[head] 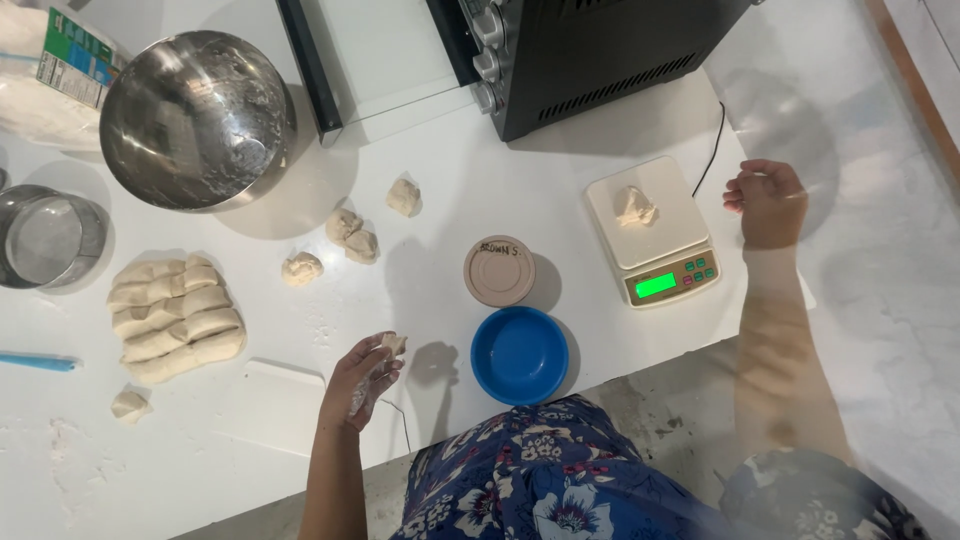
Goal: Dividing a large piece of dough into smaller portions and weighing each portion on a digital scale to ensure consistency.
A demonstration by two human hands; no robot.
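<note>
Person portioning dough at a white worktop (pixel 560 140), one piece in hand, one on the scale.

Left hand (pixel 368 380), floury, fingers closed around a small dough piece (pixel 392 344), held just above the worktop left of the blue bowl (pixel 519 354). Right hand (pixel 768 203) hovers right of the scale (pixel 655 232), fingers loosely curled, holding nothing. A dough lump (pixel 634 206) sits on the scale platform. Round lidded tub (pixel 499 270) behind the bowl. Scored dough slab (pixel 175 316) far left, four small balls near the steel mixing bowl (pixel 197 118).
</note>
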